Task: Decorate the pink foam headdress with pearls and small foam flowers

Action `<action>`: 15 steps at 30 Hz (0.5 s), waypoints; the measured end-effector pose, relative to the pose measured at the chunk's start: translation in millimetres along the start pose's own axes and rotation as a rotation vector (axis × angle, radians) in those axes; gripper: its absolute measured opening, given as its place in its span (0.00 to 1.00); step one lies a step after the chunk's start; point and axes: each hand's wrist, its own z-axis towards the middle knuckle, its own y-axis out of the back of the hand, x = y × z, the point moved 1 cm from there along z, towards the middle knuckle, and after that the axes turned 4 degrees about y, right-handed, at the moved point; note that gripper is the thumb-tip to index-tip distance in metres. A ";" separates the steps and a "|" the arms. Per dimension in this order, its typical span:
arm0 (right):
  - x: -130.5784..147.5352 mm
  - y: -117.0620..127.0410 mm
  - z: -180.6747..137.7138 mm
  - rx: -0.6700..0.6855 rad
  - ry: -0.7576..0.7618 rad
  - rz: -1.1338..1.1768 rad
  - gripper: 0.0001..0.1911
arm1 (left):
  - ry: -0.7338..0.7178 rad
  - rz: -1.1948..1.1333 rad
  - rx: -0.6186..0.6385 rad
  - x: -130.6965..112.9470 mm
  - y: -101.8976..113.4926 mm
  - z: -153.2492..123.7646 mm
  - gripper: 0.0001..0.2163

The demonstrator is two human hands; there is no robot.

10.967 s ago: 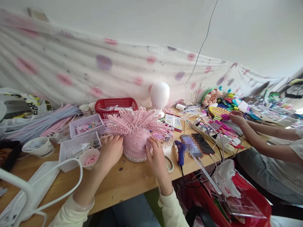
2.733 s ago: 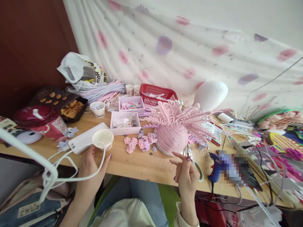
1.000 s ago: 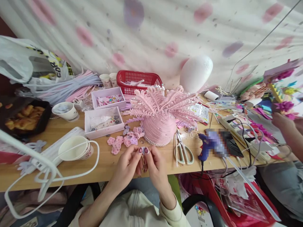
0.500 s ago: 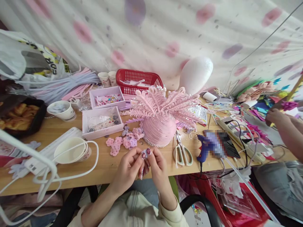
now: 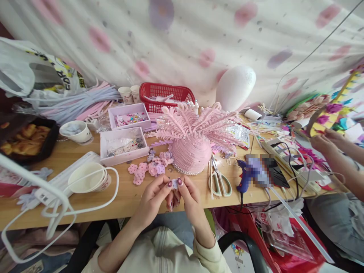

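Observation:
My left hand (image 5: pixel 157 197) and my right hand (image 5: pixel 188 195) meet just over the table's front edge. Between their thumbs and fingertips they pinch a small pale lilac flower piece (image 5: pixel 174 184), mostly covered by the fingers. Right behind them stands a pink string-wrapped dome (image 5: pixel 192 153), with a pearl trim at its base and feathery pink plumes (image 5: pixel 196 123) fanning out on top. Pink and lilac sequin flowers (image 5: pixel 156 167) lie in a cluster left of the dome. To its right are scissors (image 5: pixel 220 182) with pale green handles, beside a thin stick.
Two white boxes (image 5: pixel 125 161) of beads and a red basket (image 5: pixel 167 88) stand behind. A blue glue gun (image 5: pixel 245 176) lies right, its cables hanging at the edge. Left are paper cups (image 5: pixel 85 178) and a white looped cable (image 5: pixel 113 195). A co-worker's hands (image 5: pixel 327 144) hold a yellow decorated piece.
My hands stay together, with the fingers shifted slightly around the lilac piece, which shows a little more. At right, the co-worker's hands have moved left and lifted the yellow piece into fuller view.

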 end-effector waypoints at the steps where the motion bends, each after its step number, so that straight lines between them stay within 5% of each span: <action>1: 0.7 1.8 0.2 0.012 0.004 -0.008 0.22 | 0.023 -0.019 0.014 0.4 1.6 -0.2 0.18; 7: 1.9 14.6 2.5 0.124 -0.001 -0.051 0.23 | 0.086 0.043 0.076 -0.1 7.1 0.6 0.21; 12: -4.5 13.1 -2.8 0.055 0.044 -0.078 0.22 | -0.078 0.210 -0.163 -1.3 -0.5 -0.1 0.19; 15: -6.7 12.0 -5.5 0.024 0.075 -0.108 0.17 | -0.065 0.225 -0.101 -1.4 -6.0 -1.5 0.20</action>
